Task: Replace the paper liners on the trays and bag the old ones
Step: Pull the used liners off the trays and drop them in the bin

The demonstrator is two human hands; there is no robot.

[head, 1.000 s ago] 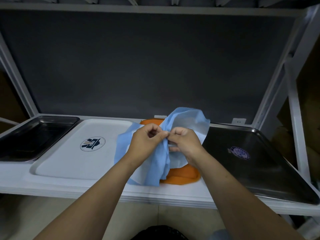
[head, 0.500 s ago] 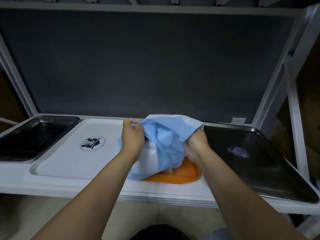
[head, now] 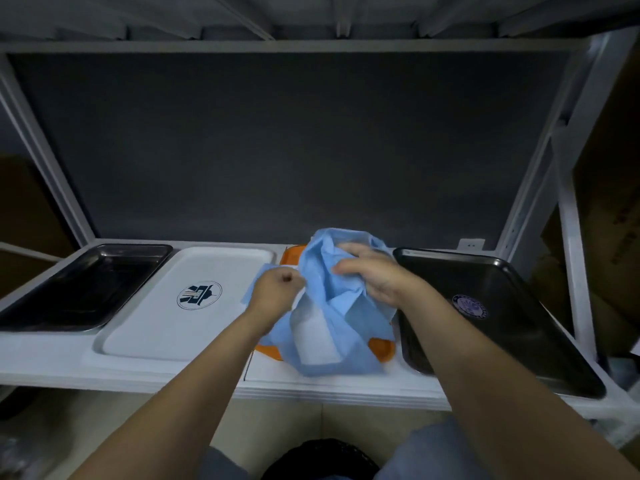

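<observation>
A crumpled blue paper liner with a white underside is bunched over the orange tray in the middle of the shelf. My left hand is fisted on the liner's left edge. Over the liner's upper right part lies my right hand, its fingers gripping the paper. Most of the orange tray is hidden under the liner. A white tray with a round logo lies to the left, bare.
A dark metal tray sits at the far left and a black tray with a round emblem at the right. White shelf posts stand on the right. A dark bag or bin shows below between my arms.
My hands went from pinching the liner together, to pulling it apart, to now gathering it into a bunch; the right hand moved on top of the paper.
</observation>
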